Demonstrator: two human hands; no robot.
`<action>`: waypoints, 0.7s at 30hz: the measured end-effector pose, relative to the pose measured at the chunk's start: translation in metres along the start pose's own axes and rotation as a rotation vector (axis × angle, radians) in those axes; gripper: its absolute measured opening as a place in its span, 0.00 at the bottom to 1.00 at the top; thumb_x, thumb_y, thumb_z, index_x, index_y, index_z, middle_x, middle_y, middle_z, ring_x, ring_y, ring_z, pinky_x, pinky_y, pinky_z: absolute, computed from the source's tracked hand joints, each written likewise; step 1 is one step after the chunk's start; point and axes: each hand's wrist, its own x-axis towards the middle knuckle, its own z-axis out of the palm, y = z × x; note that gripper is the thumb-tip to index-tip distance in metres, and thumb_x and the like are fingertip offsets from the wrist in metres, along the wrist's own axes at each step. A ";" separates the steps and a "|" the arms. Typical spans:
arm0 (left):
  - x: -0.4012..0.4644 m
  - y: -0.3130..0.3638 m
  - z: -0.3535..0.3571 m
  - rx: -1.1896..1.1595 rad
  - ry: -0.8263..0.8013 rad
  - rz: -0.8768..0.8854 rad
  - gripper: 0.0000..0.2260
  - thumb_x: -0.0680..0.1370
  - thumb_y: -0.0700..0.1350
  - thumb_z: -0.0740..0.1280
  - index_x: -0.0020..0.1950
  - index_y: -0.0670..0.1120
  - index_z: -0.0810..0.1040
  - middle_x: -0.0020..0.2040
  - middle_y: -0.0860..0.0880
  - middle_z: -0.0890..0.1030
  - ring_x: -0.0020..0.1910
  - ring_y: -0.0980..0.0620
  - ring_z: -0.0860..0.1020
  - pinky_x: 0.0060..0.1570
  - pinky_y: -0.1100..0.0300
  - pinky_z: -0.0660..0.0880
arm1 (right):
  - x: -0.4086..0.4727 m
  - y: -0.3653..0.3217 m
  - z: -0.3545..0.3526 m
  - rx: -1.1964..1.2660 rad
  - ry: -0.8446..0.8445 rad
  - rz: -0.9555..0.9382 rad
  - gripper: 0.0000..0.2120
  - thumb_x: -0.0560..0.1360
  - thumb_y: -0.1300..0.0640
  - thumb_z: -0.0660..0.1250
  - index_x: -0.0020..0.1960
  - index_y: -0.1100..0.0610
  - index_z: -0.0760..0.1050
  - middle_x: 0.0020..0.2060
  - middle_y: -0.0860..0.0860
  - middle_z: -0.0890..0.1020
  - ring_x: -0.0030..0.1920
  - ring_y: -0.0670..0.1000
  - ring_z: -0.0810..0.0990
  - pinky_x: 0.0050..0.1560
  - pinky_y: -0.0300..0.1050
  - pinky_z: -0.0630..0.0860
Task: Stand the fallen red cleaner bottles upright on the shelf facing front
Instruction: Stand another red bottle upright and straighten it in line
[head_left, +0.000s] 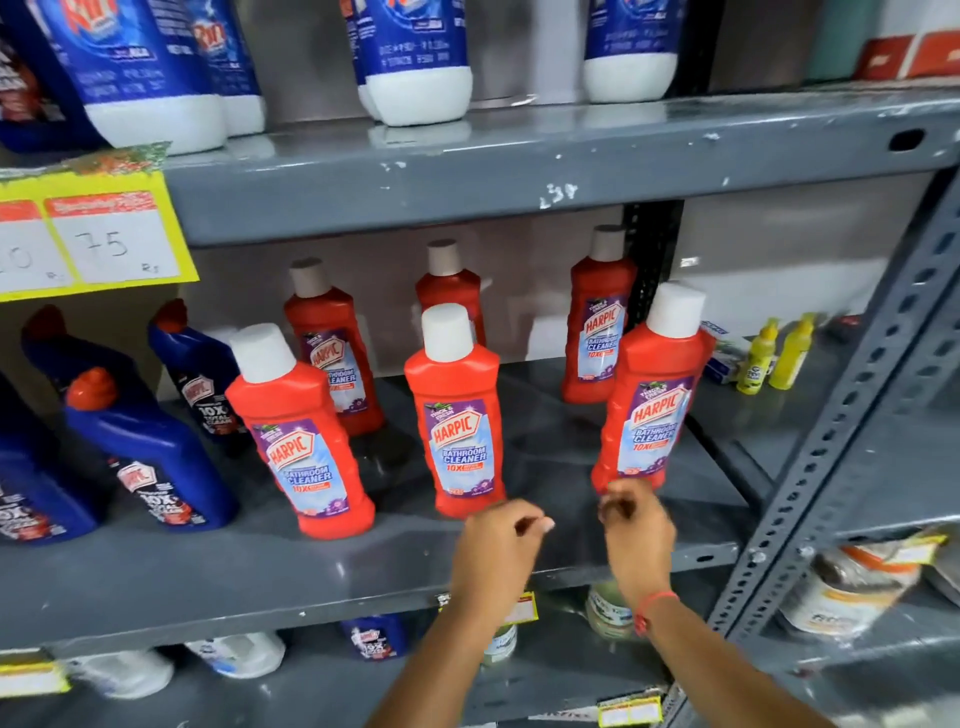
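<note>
Several red cleaner bottles with white caps stand upright on the grey middle shelf, labels to the front. The front row holds a left bottle, a middle bottle and a right bottle. Three more stand behind them: a rear left bottle, a rear middle bottle, partly hidden, and a rear right bottle. My left hand hovers in front of the middle bottle, fingers curled, holding nothing. My right hand is just below the right bottle's base, fingers curled and empty.
Blue toilet cleaner bottles crowd the shelf's left side. Small yellow bottles stand at the right, beyond a perforated grey upright. Blue-and-white bottles sit on the shelf above. A yellow price tag hangs at upper left.
</note>
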 end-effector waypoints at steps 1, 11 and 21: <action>0.006 0.011 0.013 -0.055 -0.076 0.009 0.09 0.71 0.45 0.69 0.50 0.47 0.81 0.47 0.46 0.85 0.45 0.51 0.81 0.47 0.62 0.74 | 0.008 0.004 -0.011 0.031 0.078 0.029 0.11 0.69 0.73 0.63 0.46 0.61 0.76 0.40 0.58 0.81 0.46 0.60 0.80 0.47 0.39 0.68; 0.049 0.038 0.077 -0.152 -0.236 -0.090 0.20 0.73 0.38 0.63 0.65 0.48 0.71 0.60 0.45 0.80 0.58 0.48 0.78 0.56 0.59 0.72 | 0.073 0.019 -0.045 0.109 -0.383 0.173 0.20 0.70 0.76 0.59 0.59 0.64 0.73 0.58 0.56 0.78 0.60 0.57 0.76 0.67 0.54 0.69; 0.053 0.045 0.091 -0.093 -0.093 -0.060 0.14 0.74 0.43 0.64 0.60 0.46 0.76 0.57 0.42 0.82 0.57 0.44 0.78 0.56 0.55 0.75 | 0.085 0.023 -0.054 0.062 -0.416 0.144 0.15 0.73 0.70 0.61 0.59 0.63 0.74 0.58 0.59 0.79 0.60 0.58 0.76 0.66 0.56 0.70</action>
